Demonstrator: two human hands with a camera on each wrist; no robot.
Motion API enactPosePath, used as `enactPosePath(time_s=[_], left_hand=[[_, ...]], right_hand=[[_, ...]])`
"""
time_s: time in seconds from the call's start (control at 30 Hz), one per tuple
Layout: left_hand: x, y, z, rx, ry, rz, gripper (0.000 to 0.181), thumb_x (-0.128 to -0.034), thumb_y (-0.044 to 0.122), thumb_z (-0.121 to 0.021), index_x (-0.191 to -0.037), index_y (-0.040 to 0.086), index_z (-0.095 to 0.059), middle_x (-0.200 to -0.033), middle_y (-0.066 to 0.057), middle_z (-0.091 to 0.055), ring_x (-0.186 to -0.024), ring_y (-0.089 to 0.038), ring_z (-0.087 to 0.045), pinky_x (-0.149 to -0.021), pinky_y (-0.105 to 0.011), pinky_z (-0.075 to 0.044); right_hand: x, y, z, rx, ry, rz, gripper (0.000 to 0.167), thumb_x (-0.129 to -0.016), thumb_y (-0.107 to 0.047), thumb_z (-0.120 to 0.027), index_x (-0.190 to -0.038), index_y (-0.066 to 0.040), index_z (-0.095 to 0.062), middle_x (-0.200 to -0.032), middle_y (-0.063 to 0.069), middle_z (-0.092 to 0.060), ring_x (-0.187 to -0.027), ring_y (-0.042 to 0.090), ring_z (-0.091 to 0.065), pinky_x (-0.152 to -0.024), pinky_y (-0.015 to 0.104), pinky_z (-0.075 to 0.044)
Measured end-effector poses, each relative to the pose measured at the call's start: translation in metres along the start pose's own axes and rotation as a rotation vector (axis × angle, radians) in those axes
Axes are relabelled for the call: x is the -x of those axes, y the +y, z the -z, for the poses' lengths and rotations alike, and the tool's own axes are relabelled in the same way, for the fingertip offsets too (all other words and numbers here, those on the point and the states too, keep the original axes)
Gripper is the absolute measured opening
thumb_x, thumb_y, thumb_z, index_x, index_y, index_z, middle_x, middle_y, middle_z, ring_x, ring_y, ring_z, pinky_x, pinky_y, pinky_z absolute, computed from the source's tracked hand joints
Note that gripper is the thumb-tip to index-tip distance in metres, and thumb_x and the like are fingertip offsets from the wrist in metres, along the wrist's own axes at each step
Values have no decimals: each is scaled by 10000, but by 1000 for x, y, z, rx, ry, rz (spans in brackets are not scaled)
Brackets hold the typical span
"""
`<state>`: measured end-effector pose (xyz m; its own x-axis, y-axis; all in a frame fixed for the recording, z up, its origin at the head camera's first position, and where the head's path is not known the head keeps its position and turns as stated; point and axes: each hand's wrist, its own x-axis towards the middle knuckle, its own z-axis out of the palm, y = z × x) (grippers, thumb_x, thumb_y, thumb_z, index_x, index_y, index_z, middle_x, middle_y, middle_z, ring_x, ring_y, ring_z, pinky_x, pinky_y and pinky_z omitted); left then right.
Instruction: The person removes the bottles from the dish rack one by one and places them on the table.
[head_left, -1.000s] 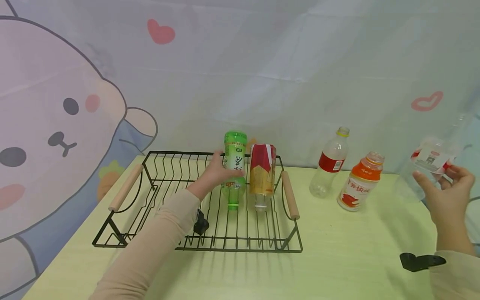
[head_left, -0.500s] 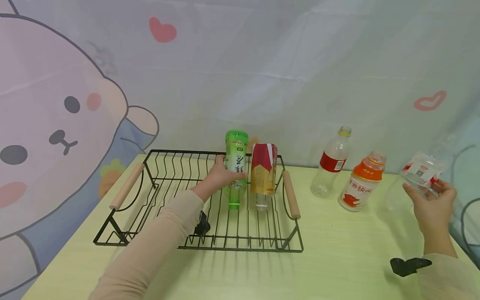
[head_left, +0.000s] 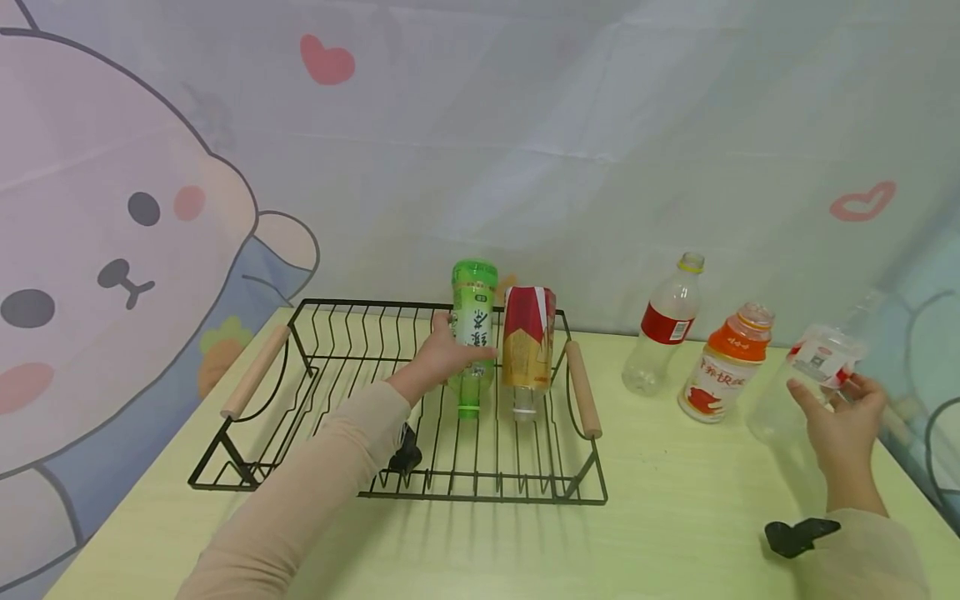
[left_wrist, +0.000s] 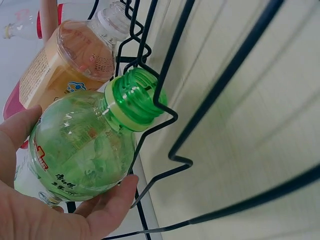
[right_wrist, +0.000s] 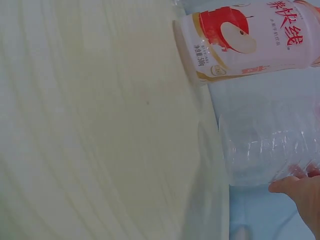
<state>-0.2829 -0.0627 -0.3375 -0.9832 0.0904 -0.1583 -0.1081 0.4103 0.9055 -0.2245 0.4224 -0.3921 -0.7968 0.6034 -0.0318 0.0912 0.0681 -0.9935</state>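
Observation:
My left hand (head_left: 442, 357) grips a green plastic bottle (head_left: 474, 312), which stands neck down in a black wire dish rack (head_left: 450, 499). In the left wrist view its uncapped green mouth (left_wrist: 135, 100) lies against the rack's bent wires. Beside it in the rack, also neck down, is a bottle with a red and gold label (head_left: 527, 342). Far right, my right hand (head_left: 847, 425) holds a clear plastic bottle (head_left: 780, 404) with a white and red label, mouth up and tilted. Whether its base touches the table I cannot tell.
An orange-and-white drink bottle (head_left: 723, 367) stands left of the clear bottle. Further left stands a clear bottle with a red label (head_left: 663, 325). The rack has wooden handles (head_left: 581, 389) at both ends. A printed cloth (head_left: 600, 167) hangs behind the table (head_left: 675, 517).
My right hand has moved left and down with the clear bottle, bringing it nearer the orange-and-white bottle. The left hand keeps its hold on the green bottle, nearly unmoved.

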Motion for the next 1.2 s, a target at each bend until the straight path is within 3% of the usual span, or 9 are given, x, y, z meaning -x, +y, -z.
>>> enactPosePath(time_s=[0.13, 0.37, 0.47, 0.8, 0.97, 1.2], left_hand=[[0, 0, 0, 0, -5, 14, 925, -820, 278, -772, -1447, 134, -108, -1207, -156, -553, -1079, -310, -580, -929, -467, -467], [-1, 1, -2, -2, -8, 12, 931, -823, 281, -769, -1452, 134, -99, -1202, -161, -554, -1078, -315, -580, -926, -471, -469], [-1, 1, -1, -15, -1, 15, 926, -823, 286, -768, -1447, 131, -103, -1202, -164, -553, -1080, -320, -581, -914, -479, -478], [0, 4, 3, 7, -27, 29, 931, -833, 281, -758, -1463, 121, -91, -1202, -165, -547, -1083, -325, -584, -895, -481, -496], [0, 10, 7, 25, -28, 31, 911, -842, 282, -746, -1459, 118, -96, -1194, -159, -545, -1054, -320, -604, -836, -471, -525], [4, 21, 18, 5, -23, 12, 917, -859, 305, -723, -1472, 115, -68, -1232, -165, -525, -1101, -328, -576, -871, -511, -503]], right_hand=[[0, 6, -3, 38, 8, -7, 756, -872, -227, -701, -1392, -282, -156, -1168, -216, -224, -1430, 162, -230, -963, 102, -351], [1, 10, -3, 27, 10, -13, 804, -860, -239, -715, -1420, -272, -139, -1178, -210, -239, -1369, 134, -292, -791, 54, -381], [2, 11, -4, 37, 10, -16, 817, -857, -257, -718, -1428, -277, -133, -1220, -206, -247, -1345, 120, -310, -775, 53, -384], [4, 15, -3, 73, 11, -26, 854, -855, -281, -721, -1453, -284, -110, -1356, -168, -244, -1380, 148, -283, -859, 77, -384], [5, 15, -1, 73, 7, -33, 870, -850, -283, -728, -1455, -280, -102, -1370, -156, -242, -1374, 150, -278, -884, 80, -387], [5, 16, -4, 99, 7, -31, 892, -846, -300, -728, -1470, -268, -92, -1384, -125, -241, -1347, 147, -293, -889, 81, -400]])
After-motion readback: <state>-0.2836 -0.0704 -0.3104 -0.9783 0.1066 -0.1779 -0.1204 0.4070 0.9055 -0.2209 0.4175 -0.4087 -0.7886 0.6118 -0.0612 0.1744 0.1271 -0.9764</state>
